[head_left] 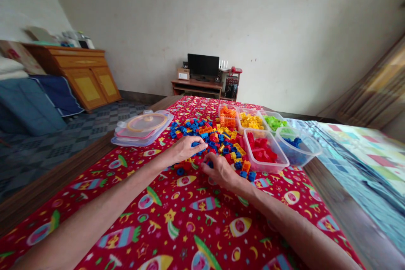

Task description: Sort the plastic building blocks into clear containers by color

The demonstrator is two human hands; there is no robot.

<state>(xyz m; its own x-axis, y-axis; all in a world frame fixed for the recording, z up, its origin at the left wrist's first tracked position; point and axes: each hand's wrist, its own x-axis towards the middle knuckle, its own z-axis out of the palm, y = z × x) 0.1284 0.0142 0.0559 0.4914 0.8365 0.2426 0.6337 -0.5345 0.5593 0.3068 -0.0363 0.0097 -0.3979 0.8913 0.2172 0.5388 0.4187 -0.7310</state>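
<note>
Loose toy building bricks (226,130) in blue, yellow, orange and red lie in a heap on the red patterned cloth. My left hand (186,150) is at the near left side of the heap, its fingers bent together. Blue shows between thumb and fingers, but I cannot tell whether that piece is held. To the right, my right hand (221,169) is low over the cloth at the heap's near edge. Its thumb and fingers curl around a small dark blue brick (210,163), partly hidden. Orange and blue bricks (246,171) lie just beside its knuckles.
Clear tubs hold sorted bricks: orange (228,114), yellow (251,120), green (274,122), red (262,149) and blue (292,142). Stacked plastic lids (144,126) lie at left. Beyond the table stand a desk with a monitor (203,65) and a wooden cabinet (85,78).
</note>
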